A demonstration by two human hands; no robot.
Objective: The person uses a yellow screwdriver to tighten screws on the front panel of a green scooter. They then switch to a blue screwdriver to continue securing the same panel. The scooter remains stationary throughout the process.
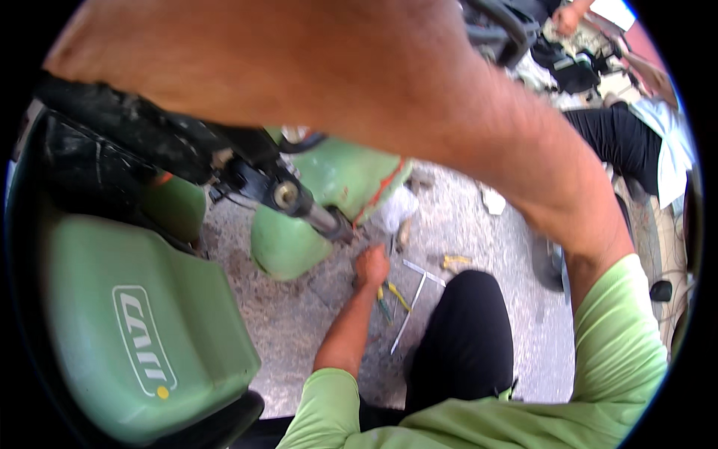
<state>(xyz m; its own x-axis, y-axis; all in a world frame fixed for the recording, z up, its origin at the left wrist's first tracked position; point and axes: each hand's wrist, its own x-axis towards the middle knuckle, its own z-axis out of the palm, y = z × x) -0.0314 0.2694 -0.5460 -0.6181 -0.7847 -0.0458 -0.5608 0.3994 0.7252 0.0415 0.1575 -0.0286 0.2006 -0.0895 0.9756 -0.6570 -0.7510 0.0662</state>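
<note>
My left hand [372,266] is low over the floor, just beneath the end of a metal tube [325,219] on a black fork-like part [258,183]. Its fingers look curled closed, and whatever they may hold is hidden. My right forearm [359,82] stretches across the top of the head view, above a green scooter [142,329]; the hand itself lies beyond the picture's edge. Close to my left hand are a T-handle wrench [410,318] and pliers with yellow-green handles [399,296]. A rounded green body part [288,243] stands behind the tube.
A yellow-handled tool [456,260] and a crumpled white bag or cloth [396,211] lie on the rough grey floor [479,232]. My bent knee [471,314] is beside the wrench. At the upper right, a person in dark trousers [617,135] is near cluttered parts; another person's hand [566,20] shows above.
</note>
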